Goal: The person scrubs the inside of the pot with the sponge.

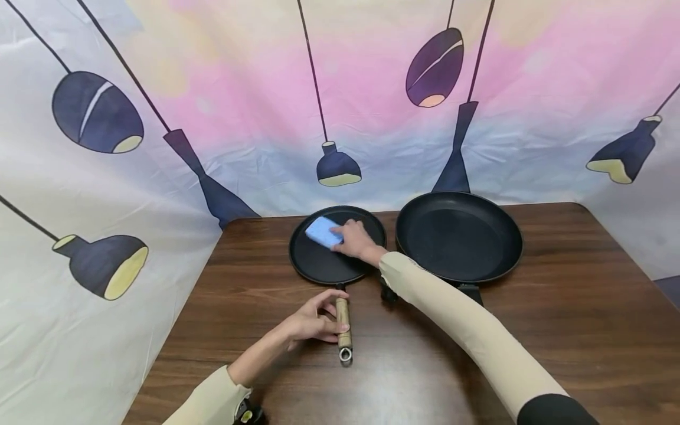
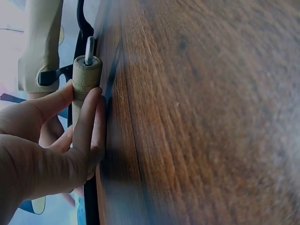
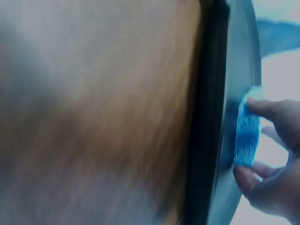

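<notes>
A flat black griddle pan lies on the wooden table, its light wooden handle pointing toward me. My left hand grips that handle, thumb on one side and fingers on the other, as the left wrist view also shows. On the pan's surface rests a blue sponge, pinched at its right end by my right hand. In the right wrist view the sponge sits against the pan between thumb and fingers.
To the right stands a larger, deeper black frying pan, close beside the griddle pan; its dark handle is partly hidden by my right sleeve. Behind the table hangs a cloth backdrop printed with lamps.
</notes>
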Motion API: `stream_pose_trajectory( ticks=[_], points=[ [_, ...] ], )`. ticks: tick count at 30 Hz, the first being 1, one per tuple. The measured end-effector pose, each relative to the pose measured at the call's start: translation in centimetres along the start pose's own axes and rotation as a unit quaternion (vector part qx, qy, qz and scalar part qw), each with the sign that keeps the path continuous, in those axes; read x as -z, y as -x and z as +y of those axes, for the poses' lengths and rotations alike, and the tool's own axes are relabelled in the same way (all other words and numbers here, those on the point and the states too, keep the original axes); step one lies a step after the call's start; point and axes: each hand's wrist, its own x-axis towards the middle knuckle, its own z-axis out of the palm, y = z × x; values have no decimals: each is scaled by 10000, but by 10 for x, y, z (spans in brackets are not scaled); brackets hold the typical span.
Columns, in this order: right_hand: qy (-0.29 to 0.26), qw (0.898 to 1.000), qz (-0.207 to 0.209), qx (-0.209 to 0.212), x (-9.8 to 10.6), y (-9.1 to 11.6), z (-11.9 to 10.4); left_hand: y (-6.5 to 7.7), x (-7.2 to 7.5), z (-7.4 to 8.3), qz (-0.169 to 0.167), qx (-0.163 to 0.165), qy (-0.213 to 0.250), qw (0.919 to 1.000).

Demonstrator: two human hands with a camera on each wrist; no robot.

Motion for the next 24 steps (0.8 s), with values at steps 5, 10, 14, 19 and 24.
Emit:
stream_pose_trajectory(
  ticks=[5, 10, 14, 19, 24],
  points=[
    [-165, 9929, -634, 995, -6, 3, -14, 3, 1, -2, -49, 106, 65, 9999],
    [-230, 9959, -428, 764, 0, 4, -3, 3, 1, -3, -76, 57, 100, 9999],
    [-214, 9994, 211, -157, 9, 2, 16, 1, 1, -2, -80, -73, 43, 9999],
    [-315, 9955, 418, -789, 14, 1, 32, 1, 2, -3, -40, -100, 21, 9999],
    [-381, 9980, 366, -353, 10, 2, 28, 0, 2, -3, -46, -145, 28, 9999]
  ],
)
